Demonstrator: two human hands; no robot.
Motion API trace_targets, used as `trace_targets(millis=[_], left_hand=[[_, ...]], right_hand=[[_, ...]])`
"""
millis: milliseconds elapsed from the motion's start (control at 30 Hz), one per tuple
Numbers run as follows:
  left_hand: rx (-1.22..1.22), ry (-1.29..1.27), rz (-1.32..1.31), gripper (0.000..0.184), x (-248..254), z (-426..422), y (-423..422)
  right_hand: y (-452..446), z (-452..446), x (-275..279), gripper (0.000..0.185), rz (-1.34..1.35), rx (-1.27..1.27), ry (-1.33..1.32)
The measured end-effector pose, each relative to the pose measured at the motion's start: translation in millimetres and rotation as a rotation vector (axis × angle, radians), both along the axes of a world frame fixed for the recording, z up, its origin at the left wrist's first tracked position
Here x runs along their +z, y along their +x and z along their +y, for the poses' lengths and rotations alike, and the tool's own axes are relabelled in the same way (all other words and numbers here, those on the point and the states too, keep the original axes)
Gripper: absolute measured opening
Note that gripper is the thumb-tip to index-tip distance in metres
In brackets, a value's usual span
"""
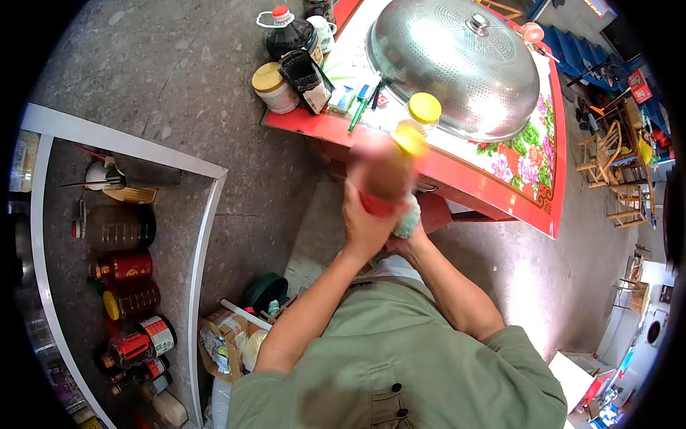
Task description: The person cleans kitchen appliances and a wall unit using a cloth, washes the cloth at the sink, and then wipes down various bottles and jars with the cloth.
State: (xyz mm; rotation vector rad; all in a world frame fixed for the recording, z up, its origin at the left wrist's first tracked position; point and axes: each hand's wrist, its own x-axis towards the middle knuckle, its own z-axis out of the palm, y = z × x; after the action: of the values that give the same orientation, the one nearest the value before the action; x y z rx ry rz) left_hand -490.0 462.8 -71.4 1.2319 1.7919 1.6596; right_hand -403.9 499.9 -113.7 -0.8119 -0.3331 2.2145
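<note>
Near the table's front edge, my left hand (366,225) is wrapped round a jar (386,175) with reddish-brown contents and a yellow lid, blurred by motion. Just to the right, my right hand (409,243) is closed on a pale green cloth (409,217), which touches the jar's lower side. Part of my right hand is hidden behind the cloth and jar. A second jar with a yellow lid (424,108) stands on the table beside a large perforated metal dome (457,68).
The red-edged table (493,201) also bears a white jar with a tan lid (275,89), a black container (306,77), a dark bottle (288,37) and pens. A white-framed shelf (207,236) with bottles is at the left. Wooden chairs (606,151) stand far right.
</note>
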Motion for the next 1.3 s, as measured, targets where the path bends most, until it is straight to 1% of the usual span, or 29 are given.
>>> trace_targets(millis=[33,67,100,133,167,200,233,300,367,400,433,500,567,633,667,700,767,800,833,867,900,967,1000,1033,1100,1133,1167,1233,1300], left_hand=[[0.064,-0.041,-0.171,0.08,-6,11,-2],[0.064,-0.043,-0.173,0.08,-9,22,-1],[0.08,0.086,-0.266,0.073,-11,32,0],[0.099,0.217,-0.358,0.066,-12,39,1],[0.101,0.214,-0.357,0.066,-6,42,1],[0.064,0.232,-0.461,0.062,5,44,2],[0.024,0.249,-0.567,0.059,11,45,3],[-0.021,0.14,-0.54,0.057,8,43,-2],[-0.169,0.017,-0.553,0.058,0,45,-2],[-0.147,0.022,-0.428,0.061,-3,46,0],[-0.159,0.016,-0.433,0.061,-6,45,1],[-0.133,-0.204,0.051,0.067,2,46,-3],[-0.19,-0.269,0.139,0.071,-11,44,-6],[-0.251,-0.109,-0.091,0.067,-20,38,-3],[-0.271,-0.164,-0.143,0.069,-34,34,1],[-0.274,-0.17,-0.131,0.07,-33,32,10],[-0.285,-0.03,-0.044,0.074,-32,31,25],[-0.303,0.017,-0.042,0.077,-33,30,31],[-0.29,0.024,0.096,0.078,-36,29,34],[-0.287,-0.012,0.112,0.078,-35,31,36],[-0.285,-0.048,0.126,0.078,-34,31,37],[-0.29,0.013,-0.021,0.078,-39,41,33],[-0.253,0.053,-0.049,0.077,-40,45,31],[-0.228,-0.015,-0.054,0.077,-41,47,26],[-0.227,-0.059,-0.125,0.074,-39,53,16],[-0.131,-0.002,0.043,0.073,-36,57,12],[-0.109,-0.025,-0.006,0.072,-44,64,4],[-0.034,-0.062,-0.135,0.071,-53,86,-19],[0.032,0.01,-0.067,0.069,-74,112,-34]], right_hand=[[-7,0,1,0.042,0.032,-0.018,0.033],[-14,0,4,0.04,-0.26,-0.033,0.438],[-20,-1,8,0.037,-0.18,-0.109,0.319],[-16,11,0,0.037,-0.606,-0.133,0.846],[-13,24,-10,0.037,-1.035,-0.15,1.368],[-14,32,-13,0.037,-1.034,-0.148,1.364],[-15,40,-16,0.037,-0.777,-0.159,1.159],[-14,51,-24,0.038,-0.534,-0.172,0.94],[-11,59,-36,0.039,0.055,-0.236,0.208],[-8,58,-43,0.039,0.093,-0.255,0.182],[-5,54,-50,0.039,0.086,-0.268,0.18],[-3,46,-54,0.038,-0.03,-0.273,-0.026],[3,44,-63,0.034,-0.143,-0.314,-0.03],[11,46,-79,0.029,-0.11,-0.302,0.057],[16,51,-73,0.024,-0.114,-0.287,0.121],[20,60,-95,0.024,-0.235,-0.266,0.311],[27,70,-114,0.023,-0.297,-0.236,0.355],[33,76,-111,0.024,0.175,-0.21,0.028],[37,76,-109,0.025,0.129,-0.213,-0.121],[39,77,-100,0.025,0.087,-0.226,-0.273],[40,79,-118,0.025,0.102,-0.261,-0.221],[34,88,-133,0.023,0.131,-0.326,-0.055],[36,90,-131,0.019,-0.007,-0.372,-0.02],[38,92,-130,0.022,-0.152,-0.412,0.007],[41,98,-119,0.025,-0.247,-0.411,0.191],[50,97,-110,0.03,-0.214,-0.368,0.24],[57,94,-85,0.032,-0.122,-0.359,0.18],[73,90,-41,0.024,0.069,-0.182,0.197],[86,90,-10,0.026,0.083,-0.079,0.124]])
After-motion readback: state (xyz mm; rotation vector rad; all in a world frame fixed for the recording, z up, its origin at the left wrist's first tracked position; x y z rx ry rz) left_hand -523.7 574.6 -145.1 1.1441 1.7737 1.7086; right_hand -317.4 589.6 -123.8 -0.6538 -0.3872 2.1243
